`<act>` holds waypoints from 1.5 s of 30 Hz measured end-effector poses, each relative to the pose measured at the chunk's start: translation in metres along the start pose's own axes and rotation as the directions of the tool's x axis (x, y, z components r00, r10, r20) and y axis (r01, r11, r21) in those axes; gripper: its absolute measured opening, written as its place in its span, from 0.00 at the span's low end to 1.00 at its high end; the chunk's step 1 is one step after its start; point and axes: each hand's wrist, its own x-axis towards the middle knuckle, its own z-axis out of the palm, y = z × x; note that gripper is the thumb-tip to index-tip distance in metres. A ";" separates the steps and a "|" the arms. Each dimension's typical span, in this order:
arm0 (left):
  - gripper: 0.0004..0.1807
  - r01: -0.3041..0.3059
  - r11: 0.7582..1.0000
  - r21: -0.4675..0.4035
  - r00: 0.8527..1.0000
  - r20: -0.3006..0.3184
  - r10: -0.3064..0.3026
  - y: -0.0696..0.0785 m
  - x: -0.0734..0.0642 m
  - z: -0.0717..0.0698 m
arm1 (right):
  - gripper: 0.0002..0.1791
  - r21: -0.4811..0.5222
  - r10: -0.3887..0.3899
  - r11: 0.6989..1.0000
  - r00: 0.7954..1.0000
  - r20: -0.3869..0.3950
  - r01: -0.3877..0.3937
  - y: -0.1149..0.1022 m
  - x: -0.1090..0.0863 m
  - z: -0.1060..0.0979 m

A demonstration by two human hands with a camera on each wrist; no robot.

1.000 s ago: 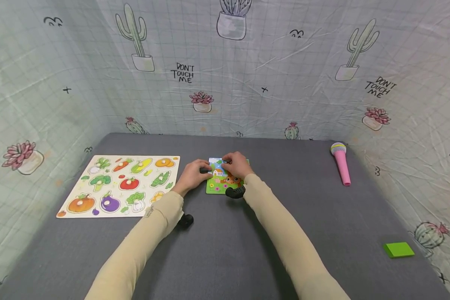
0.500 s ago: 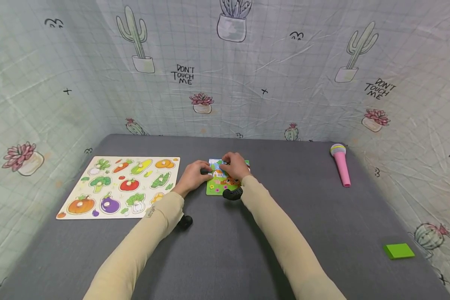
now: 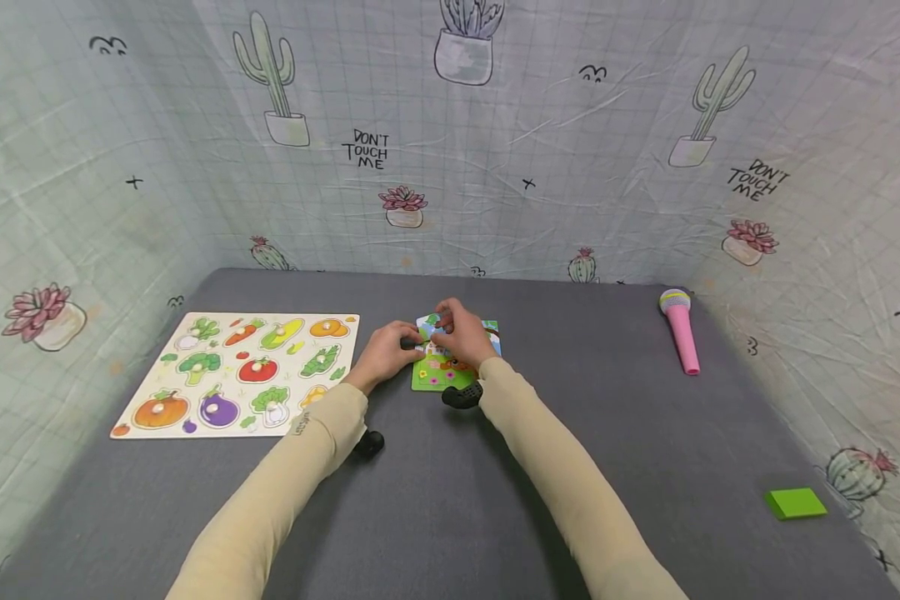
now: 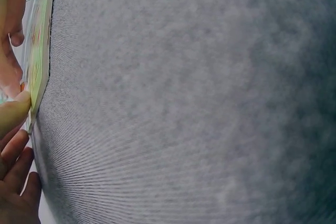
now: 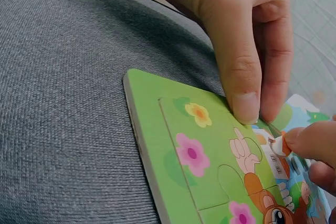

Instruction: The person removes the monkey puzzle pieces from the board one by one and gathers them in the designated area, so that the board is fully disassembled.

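A small jigsaw puzzle with a green border lies on the grey table, its picture showing flowers and a brown cartoon animal. My left hand grips its left edge, thumb on top and fingers along the side; the left wrist view shows this hold on the thin board. Over the puzzle's upper part, my right hand pinches a puzzle piece with an orange patch, near the left thumb. My right hand hides part of the picture in the head view.
A vegetable peg puzzle board lies to the left, partly behind the left forearm. A pink toy microphone rests at the far right. A green block sits near the right edge. A patterned cloth surrounds the table.
My right hand has shifted slightly left and away from me over the puzzle, uncovering more of its upper right corner. My left hand stays at the left edge.
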 end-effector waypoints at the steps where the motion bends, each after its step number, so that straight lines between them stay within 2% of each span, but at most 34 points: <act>1: 0.13 0.002 1.000 0.001 1.000 0.001 -0.002 0.000 0.000 0.000 | 0.22 0.006 -0.011 1.000 1.000 0.000 0.011 0.000 0.000 0.000; 9: 0.14 -0.007 1.000 0.007 1.000 0.000 0.007 -0.001 0.000 0.001 | 0.22 0.023 -0.035 0.999 0.999 0.022 0.034 0.000 0.001 0.002; 16: 0.13 -0.036 0.999 0.027 0.999 0.007 0.036 -0.001 0.001 -0.001 | 0.13 -0.059 -0.042 0.997 0.998 0.040 0.044 0.001 0.000 -0.005; 20: 0.13 -0.058 0.997 0.052 0.998 0.021 0.057 0.000 0.003 -0.002 | 0.13 0.003 0.017 1.000 0.999 0.031 -0.017 0.003 -0.003 -0.018; 28: 0.17 -0.040 0.998 0.046 0.996 0.076 0.037 0.000 0.005 -0.005 | 0.16 0.071 0.088 0.994 0.996 -0.006 -0.088 0.021 -0.010 -0.054; 35: 0.18 -0.028 0.999 0.022 0.995 0.092 0.026 -0.001 0.003 -0.007 | 0.19 0.087 0.135 0.988 0.989 -0.055 -0.130 0.044 -0.017 -0.079; 45: 0.19 -0.033 0.999 0.017 0.994 0.101 0.032 0.000 0.004 -0.008 | 0.18 0.086 0.194 0.979 0.976 -0.097 -0.186 0.074 -0.019 -0.113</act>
